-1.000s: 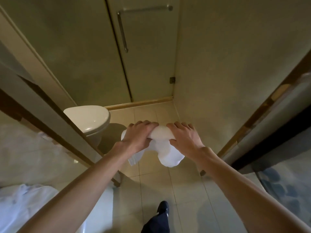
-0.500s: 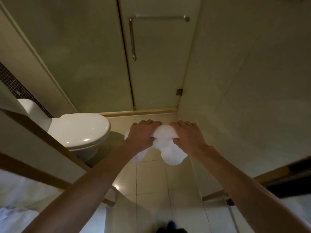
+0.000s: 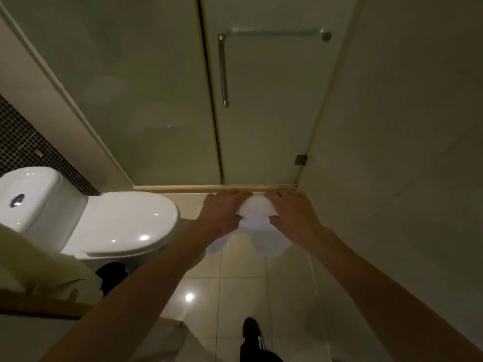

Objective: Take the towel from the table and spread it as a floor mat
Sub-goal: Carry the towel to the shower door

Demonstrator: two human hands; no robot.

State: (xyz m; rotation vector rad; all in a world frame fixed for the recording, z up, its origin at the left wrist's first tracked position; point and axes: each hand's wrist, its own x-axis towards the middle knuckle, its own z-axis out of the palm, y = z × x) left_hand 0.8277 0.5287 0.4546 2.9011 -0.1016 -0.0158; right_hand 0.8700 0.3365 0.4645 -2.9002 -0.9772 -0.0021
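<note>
A white towel [image 3: 257, 220], still bunched and partly folded, hangs in the air between my two hands above the beige floor tiles [image 3: 235, 296]. My left hand [image 3: 222, 212] grips its left side and my right hand [image 3: 292, 218] grips its right side, both arms stretched forward. Loose folds of the towel droop below my fingers. The towel is held just in front of the shower's raised threshold [image 3: 214, 188].
A white toilet [image 3: 115, 223] with its lid shut stands at the left. A frosted glass shower door [image 3: 261, 100] with a metal handle [image 3: 222, 71] is ahead, a plain wall on the right. My dark shoe [image 3: 252, 333] is on the tiles below.
I have stepped further into the bathroom toward the shower door, carrying the towel forward in both hands. The toilet and its tank now show fully at the left.
</note>
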